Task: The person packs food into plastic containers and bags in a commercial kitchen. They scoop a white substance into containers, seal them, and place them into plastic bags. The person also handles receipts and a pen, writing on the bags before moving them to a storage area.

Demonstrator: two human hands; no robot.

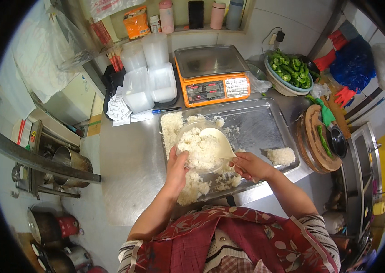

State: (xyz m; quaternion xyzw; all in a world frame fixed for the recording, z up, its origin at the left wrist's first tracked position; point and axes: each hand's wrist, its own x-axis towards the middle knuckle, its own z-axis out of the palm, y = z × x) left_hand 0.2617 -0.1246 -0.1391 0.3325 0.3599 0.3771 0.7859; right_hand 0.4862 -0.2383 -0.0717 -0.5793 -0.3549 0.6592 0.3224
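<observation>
My left hand [177,161] grips the near left rim of a clear round plastic bowl [207,171], its thumb over the edge. White cooked rice [197,146] fills much of the bowl. In my right hand [251,166] is the handle of a cream rice paddle [224,145], whose blade rests on the rice at the bowl's right side. Beneath the bowl lies a shallow metal tray [253,123]. Rice is spread along the tray's left side, with scattered grains in the middle and a block of rice [281,156] at the right. My hands hide part of the tray.
Behind the tray stands an orange digital scale [217,90]. Stacked plastic containers [139,89], paper slips [119,107] and a blue pen [166,110] are at the left. Sliced green peppers [289,70] fill a basin at the back right, near a round wooden chopping board [315,136].
</observation>
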